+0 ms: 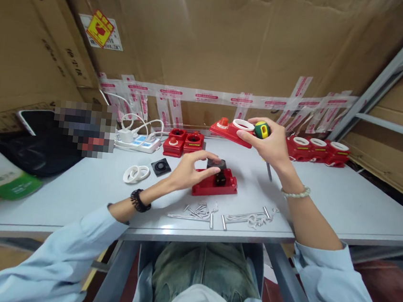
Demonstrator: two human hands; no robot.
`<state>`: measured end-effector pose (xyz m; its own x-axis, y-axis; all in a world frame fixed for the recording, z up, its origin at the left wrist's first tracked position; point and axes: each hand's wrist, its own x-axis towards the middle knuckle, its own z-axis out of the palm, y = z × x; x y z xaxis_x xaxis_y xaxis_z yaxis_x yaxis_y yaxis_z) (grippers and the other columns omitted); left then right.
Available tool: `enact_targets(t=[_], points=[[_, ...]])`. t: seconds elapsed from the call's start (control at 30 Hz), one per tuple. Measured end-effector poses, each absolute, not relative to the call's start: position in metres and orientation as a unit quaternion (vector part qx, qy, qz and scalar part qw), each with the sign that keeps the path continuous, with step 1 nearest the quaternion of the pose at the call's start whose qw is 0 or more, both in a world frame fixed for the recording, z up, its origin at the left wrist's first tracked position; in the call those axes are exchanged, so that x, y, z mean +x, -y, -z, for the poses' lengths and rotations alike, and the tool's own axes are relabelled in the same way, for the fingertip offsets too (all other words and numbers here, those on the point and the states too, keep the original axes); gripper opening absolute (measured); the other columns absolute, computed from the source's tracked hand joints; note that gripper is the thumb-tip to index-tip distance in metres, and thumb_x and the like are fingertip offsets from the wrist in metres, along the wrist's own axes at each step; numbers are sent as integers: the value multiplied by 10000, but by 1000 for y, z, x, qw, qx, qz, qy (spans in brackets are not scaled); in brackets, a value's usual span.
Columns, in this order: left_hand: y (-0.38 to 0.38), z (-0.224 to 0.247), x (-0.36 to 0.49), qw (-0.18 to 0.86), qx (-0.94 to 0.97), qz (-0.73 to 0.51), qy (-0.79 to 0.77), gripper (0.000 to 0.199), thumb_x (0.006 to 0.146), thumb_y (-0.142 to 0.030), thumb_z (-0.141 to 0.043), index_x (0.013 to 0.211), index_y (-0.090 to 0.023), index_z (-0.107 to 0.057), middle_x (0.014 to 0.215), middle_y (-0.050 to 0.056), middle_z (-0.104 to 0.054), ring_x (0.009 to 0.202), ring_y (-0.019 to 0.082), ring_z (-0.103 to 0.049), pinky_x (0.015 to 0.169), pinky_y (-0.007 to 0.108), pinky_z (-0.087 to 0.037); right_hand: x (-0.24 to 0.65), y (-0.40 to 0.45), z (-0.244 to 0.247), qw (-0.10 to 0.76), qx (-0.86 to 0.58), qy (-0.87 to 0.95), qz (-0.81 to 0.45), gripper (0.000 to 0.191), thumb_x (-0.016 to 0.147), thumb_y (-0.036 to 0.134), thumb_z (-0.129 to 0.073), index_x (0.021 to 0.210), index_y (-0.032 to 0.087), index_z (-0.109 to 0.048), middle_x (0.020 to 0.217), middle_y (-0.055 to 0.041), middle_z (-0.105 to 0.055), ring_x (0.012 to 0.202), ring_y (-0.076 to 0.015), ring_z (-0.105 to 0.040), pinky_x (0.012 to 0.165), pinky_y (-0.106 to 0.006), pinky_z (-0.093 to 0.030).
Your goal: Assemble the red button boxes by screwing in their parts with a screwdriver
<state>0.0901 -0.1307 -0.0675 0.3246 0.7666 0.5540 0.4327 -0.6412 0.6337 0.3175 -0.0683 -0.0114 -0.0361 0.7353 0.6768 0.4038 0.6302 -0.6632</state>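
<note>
My left hand pinches a square black part between thumb and fingers. That part is over an open red housing base; whether it touches the base is hard to tell. In my right hand is a red housing cover, tilted above the table, with an orange-red knob and a white ring on it. The same hand keeps a green-and-yellow screwdriver against the palm, its shaft pointing down. Loose screws and T-shaped metal rods lie by the front edge.
Two red units stand at the back beside a power strip with white cables. White rings and a black square part lie at left. Finished-looking red units stand back right. A white-green bottle lies far left.
</note>
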Motion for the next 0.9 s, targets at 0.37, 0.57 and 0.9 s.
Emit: enact_targets(t=[0.37,0.57,0.9], points=[[127,68,-86,15,733,-242,-636,515,747,-682,-623,894,-204,-743,956,79,-776,899,304,-693,832,383,-504,313,69,13,551,-412,711,-144,438,579,433,-848,922,200,-707,861,-29,-705,792,-208,-633,736,-370,-509],[123,75,-110,47,746,-186,-638,678,730,-805,-580,979,-193,-733,935,36,-774,861,270,-686,786,354,-512,313,70,14,550,-413,710,-148,440,586,442,-843,923,198,-701,885,-38,-709,834,-219,-645,801,-395,-509],[136,58,-86,18,790,-207,-577,602,840,-672,-556,1162,-172,-648,1151,104,-705,1041,292,-640,934,388,-475,312,71,14,544,-413,715,-144,440,586,444,-844,922,195,-705,857,-34,-706,764,-198,-621,721,-367,-500]])
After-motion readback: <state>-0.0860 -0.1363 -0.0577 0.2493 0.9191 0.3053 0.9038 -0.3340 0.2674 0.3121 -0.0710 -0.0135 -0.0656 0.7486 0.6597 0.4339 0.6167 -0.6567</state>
